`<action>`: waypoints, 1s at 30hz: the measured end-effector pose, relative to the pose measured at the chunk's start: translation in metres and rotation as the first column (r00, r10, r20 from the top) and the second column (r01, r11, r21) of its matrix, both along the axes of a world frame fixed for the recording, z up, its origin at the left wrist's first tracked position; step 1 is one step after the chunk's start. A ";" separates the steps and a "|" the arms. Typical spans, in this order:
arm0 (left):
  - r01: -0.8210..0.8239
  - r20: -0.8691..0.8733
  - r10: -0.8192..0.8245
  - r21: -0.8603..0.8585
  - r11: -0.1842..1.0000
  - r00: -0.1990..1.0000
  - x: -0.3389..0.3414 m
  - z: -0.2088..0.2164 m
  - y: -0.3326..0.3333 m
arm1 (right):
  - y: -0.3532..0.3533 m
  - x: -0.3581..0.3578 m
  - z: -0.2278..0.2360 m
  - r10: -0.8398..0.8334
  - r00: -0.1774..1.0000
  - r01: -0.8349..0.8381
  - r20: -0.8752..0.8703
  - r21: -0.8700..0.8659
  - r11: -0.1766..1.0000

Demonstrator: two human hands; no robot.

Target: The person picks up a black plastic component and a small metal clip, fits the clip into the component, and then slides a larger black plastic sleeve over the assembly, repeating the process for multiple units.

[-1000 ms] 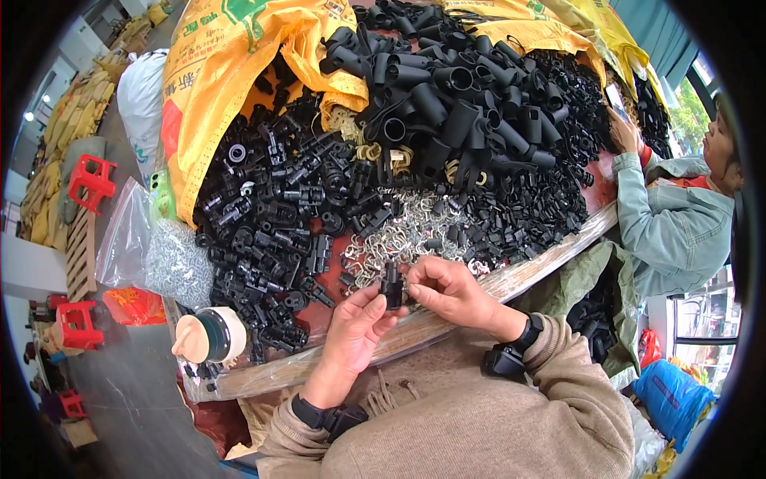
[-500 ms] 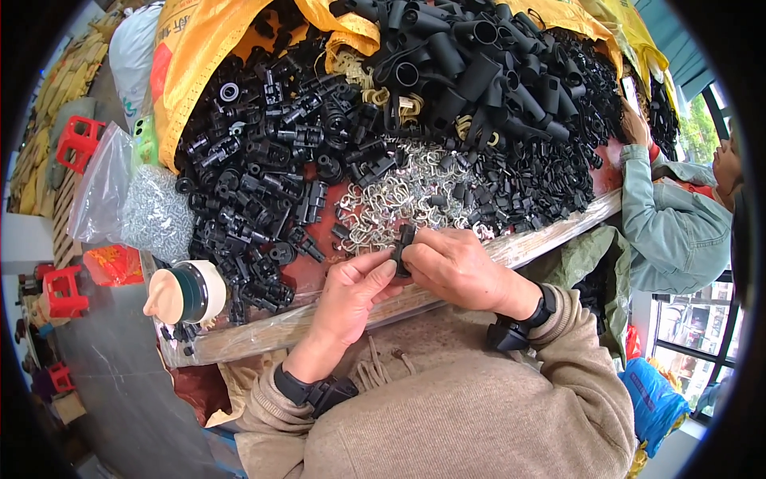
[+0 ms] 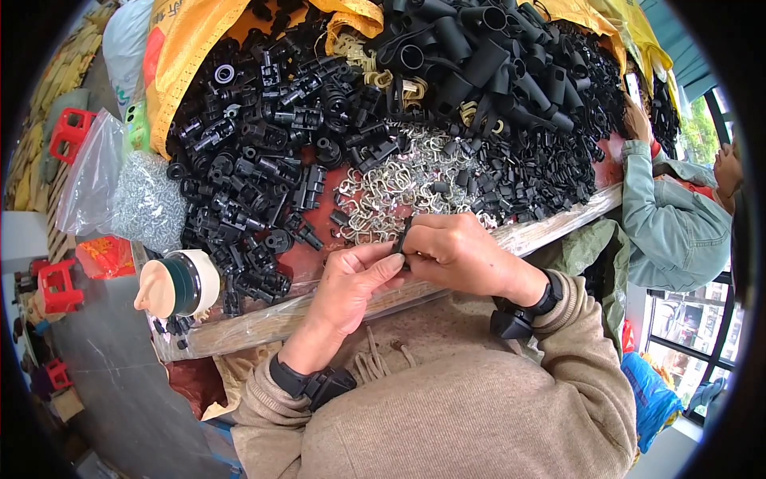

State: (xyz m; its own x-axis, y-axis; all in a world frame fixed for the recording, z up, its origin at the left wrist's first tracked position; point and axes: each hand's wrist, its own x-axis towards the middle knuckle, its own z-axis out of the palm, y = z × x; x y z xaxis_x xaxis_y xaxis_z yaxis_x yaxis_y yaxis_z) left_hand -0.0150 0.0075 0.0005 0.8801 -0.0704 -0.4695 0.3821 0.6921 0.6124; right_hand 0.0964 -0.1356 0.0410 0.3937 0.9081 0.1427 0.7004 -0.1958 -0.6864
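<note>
My left hand and my right hand meet just above the table's near edge. Both are closed round a small black plastic part, mostly covered by my fingers. My left thumb presses on its side, while the right fingers curl over its upper end. Right behind the hands lies a heap of pale metal hooks. Small black clips spread to the right of the hooks. On the left are piled black moulded fittings, and wider black tubes lie at the back.
A lidded cup stands at the table's left corner. Beyond it sits a clear bag of screws. Yellow sacks border the heaps. A co-worker's sleeve reaches in at the right. Red stools are on the floor at left.
The black part now shows less between my fingers, and my right hand has shifted slightly up and left over it. The whole view has moved a little.
</note>
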 end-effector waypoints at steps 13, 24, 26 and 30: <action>0.009 0.007 -0.008 -0.056 0.998 1.000 0.004 -0.002 0.005 | 0.008 0.006 -0.005 0.024 0.998 -0.021 -0.062 0.042 0.999; -0.026 0.053 0.039 -0.216 0.976 0.998 0.002 -0.005 0.013 | 0.006 0.009 -0.009 -0.021 0.936 0.100 -0.352 0.207 0.973; -0.024 0.054 0.038 -0.245 0.969 0.998 0.002 -0.006 0.015 | 0.003 0.015 -0.009 -0.028 0.901 0.141 -0.432 0.231 0.963; -0.006 0.081 0.029 -0.272 0.962 0.996 0.002 -0.006 0.017 | 0.008 0.043 -0.015 -0.235 0.968 0.242 -0.093 0.080 0.967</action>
